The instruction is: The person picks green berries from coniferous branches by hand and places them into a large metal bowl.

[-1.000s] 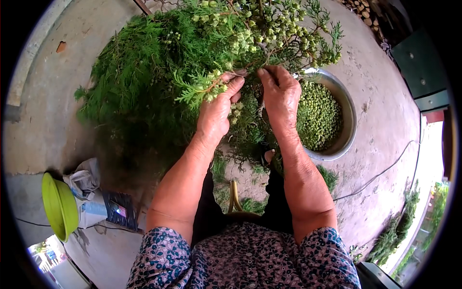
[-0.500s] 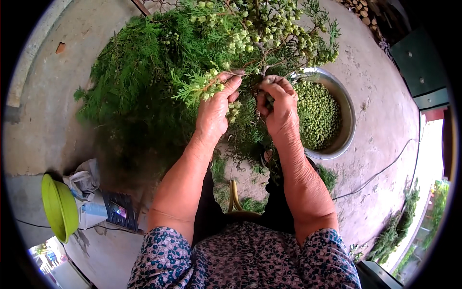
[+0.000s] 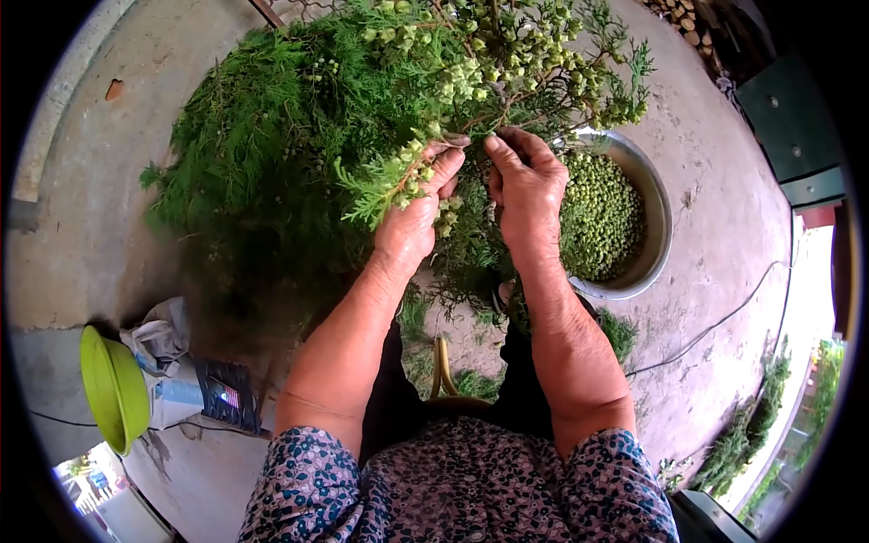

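Left hand (image 3: 410, 219) pinches a sprig (image 3: 387, 188) between thumb and fingers, slightly further right than half a second ago. Right hand (image 3: 532, 195) is up from its lower, curled pose; thumb and forefinger are close together near the left fingertips, can't tell if they grip anything. Metal basin (image 3: 666, 222) of green cones (image 3: 599, 217) beside the right hand, unmoved. Farther out, cone-laden branch (image 3: 529, 61) sits slightly right of before; greenery pile (image 3: 240, 122) unchanged.
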A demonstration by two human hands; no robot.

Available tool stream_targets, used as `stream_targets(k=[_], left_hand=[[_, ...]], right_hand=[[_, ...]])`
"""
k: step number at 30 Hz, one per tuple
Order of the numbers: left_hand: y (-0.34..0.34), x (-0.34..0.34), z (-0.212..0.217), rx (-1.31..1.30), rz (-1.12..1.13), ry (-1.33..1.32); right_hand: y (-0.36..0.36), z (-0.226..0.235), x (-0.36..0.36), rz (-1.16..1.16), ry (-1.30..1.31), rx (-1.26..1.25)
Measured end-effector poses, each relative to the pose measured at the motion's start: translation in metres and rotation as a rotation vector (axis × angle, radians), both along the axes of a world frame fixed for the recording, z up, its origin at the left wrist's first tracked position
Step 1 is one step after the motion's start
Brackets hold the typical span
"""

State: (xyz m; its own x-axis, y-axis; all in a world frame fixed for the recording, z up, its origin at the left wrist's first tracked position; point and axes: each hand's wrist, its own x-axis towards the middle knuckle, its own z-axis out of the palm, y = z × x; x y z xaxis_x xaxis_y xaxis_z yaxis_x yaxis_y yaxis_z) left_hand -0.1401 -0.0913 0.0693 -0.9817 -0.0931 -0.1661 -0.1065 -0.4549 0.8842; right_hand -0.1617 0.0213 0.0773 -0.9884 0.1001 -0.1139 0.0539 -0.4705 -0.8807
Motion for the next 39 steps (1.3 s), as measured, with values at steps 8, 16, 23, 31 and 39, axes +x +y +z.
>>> stream_targets(k=[8, 16, 23, 31, 39], left_hand=[[-0.004, 0.000, 0.002, -0.074, 0.037, 0.031], [-0.004, 0.001, -0.001, -0.036, 0.057, 0.101], [0.000, 0.002, -0.001, 0.049, 0.038, 0.059], [-0.005, 0.005, 0.008, 0.219, 0.026, 0.188], [-0.013, 0.001, -0.009, 0.256, 0.030, 0.213]], right_hand=[[-0.001, -0.004, 0.008, -0.096, 0.071, 0.408], [0.002, -0.007, 0.017, 0.277, -0.233, 0.179], [0.012, 0.006, 0.017, 0.281, -0.271, -0.185], [0.009, 0.012, 0.020, 0.202, 0.000, 0.031], [-0.002, 0.019, 0.019, 0.087, 0.378, 0.406]])
